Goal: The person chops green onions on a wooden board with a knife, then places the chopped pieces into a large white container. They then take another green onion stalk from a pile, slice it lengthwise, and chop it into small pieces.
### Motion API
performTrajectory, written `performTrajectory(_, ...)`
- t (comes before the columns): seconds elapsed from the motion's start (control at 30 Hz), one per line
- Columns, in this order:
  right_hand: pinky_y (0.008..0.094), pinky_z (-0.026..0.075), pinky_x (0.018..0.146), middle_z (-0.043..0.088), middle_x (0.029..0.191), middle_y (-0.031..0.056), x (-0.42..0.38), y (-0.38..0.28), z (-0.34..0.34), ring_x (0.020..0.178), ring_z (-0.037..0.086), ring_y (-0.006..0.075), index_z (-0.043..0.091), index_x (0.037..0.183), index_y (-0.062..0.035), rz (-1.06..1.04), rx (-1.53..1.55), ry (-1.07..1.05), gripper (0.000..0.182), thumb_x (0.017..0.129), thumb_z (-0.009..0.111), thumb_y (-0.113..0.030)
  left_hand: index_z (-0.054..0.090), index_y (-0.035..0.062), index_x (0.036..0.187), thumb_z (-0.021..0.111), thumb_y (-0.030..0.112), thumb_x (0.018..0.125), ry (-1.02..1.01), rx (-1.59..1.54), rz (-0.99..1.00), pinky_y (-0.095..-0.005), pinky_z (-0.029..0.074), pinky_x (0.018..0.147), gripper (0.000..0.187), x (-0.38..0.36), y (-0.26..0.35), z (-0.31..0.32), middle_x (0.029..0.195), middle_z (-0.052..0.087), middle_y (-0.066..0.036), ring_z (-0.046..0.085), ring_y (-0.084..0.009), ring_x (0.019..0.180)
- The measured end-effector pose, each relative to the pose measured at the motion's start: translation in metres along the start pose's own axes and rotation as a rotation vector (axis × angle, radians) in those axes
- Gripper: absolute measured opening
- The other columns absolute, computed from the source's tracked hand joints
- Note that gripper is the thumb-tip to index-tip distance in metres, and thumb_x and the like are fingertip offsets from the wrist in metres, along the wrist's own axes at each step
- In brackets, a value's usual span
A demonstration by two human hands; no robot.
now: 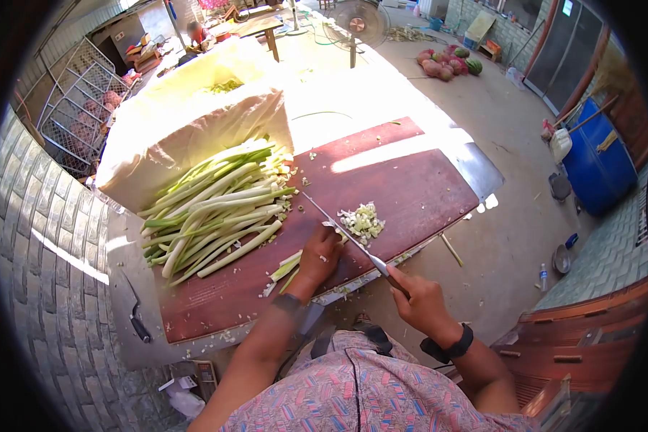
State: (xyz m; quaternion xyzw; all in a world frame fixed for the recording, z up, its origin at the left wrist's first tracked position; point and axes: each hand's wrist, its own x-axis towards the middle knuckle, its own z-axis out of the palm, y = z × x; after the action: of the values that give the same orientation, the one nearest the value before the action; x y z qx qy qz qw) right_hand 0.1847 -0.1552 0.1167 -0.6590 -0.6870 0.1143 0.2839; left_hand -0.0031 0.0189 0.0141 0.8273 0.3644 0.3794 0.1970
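My right hand [419, 301] grips the handle of a long knife [349, 234], its blade slanting to the upper left over the dark red cutting board [410, 191]. Close to the left of the blade, my left hand [320, 255] is closed on a few scallions [286, 266], whose ends stick out behind it. Chopped scallion pieces [365, 223] lie in a small heap just beyond the blade. A large pile of whole scallions [219, 205] rests on the left part of the board. The fingertips of my left hand are partly hidden.
Behind the pile stands a large pale cloth-lined container [194, 137] with greens inside. A curved-blade tool [138, 317] lies left of the board. A fan [356, 25], a blue barrel [599, 162] and filled red net sacks [443, 63] stand farther off. A person [196, 32] is in the background.
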Motion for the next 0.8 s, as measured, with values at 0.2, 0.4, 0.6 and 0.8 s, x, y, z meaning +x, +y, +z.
performTrajectory(0.2, 0.0434, 0.048, 0.056, 0.059, 0.070, 0.0150, 0.007, -0.007, -0.004, 0.062, 0.060, 0.0339, 0.059, 0.128, -0.0160, 0.039, -0.046, -0.083, 0.047, 0.082, 0.066, -0.011, 0.062, 0.0035, 0.086, 0.066, 0.004, 0.076, 0.009, -0.003, 0.073, -0.0437, 0.050, 0.075, 0.011, 0.000, -0.006, 0.003, 0.093, 0.060, -0.014, 0.059, -0.0361, 0.088)
performTrajectory(0.4, 0.0438, 0.048, 0.058, 0.062, 0.071, 0.0175, 0.037, 0.025, 0.059, 0.064, 0.061, 0.0355, 0.058, 0.129, -0.0132, -0.001, 0.041, 0.007, 0.046, 0.084, 0.065, -0.010, 0.060, 0.0034, 0.083, 0.066, 0.003, 0.075, 0.000, -0.007, 0.064, -0.0432, 0.049, 0.074, 0.010, 0.001, -0.006, 0.004, 0.090, 0.058, -0.013, 0.057, -0.0351, 0.086)
performTrajectory(0.6, 0.0418, 0.050, 0.061, 0.064, 0.077, 0.0181, 0.036, 0.028, 0.058, 0.068, 0.063, 0.0350, 0.058, 0.129, -0.0119, 0.039, 0.181, 0.127, 0.047, 0.083, 0.066, -0.009, 0.058, 0.0028, 0.079, 0.067, 0.003, 0.075, 0.003, -0.040, 0.050, -0.0434, 0.048, 0.073, 0.010, 0.002, -0.001, -0.001, 0.089, 0.057, -0.014, 0.057, -0.0352, 0.085)
performTrajectory(0.8, 0.0417, 0.049, 0.059, 0.062, 0.076, 0.0161, 0.006, 0.003, 0.005, 0.067, 0.062, 0.0338, 0.059, 0.129, -0.0143, 0.004, 0.027, -0.051, 0.048, 0.081, 0.066, -0.010, 0.059, 0.0012, 0.081, 0.067, 0.003, 0.073, 0.019, -0.066, -0.012, -0.0434, 0.051, 0.075, 0.011, -0.002, -0.003, 0.002, 0.093, 0.059, -0.015, 0.060, -0.0363, 0.089)
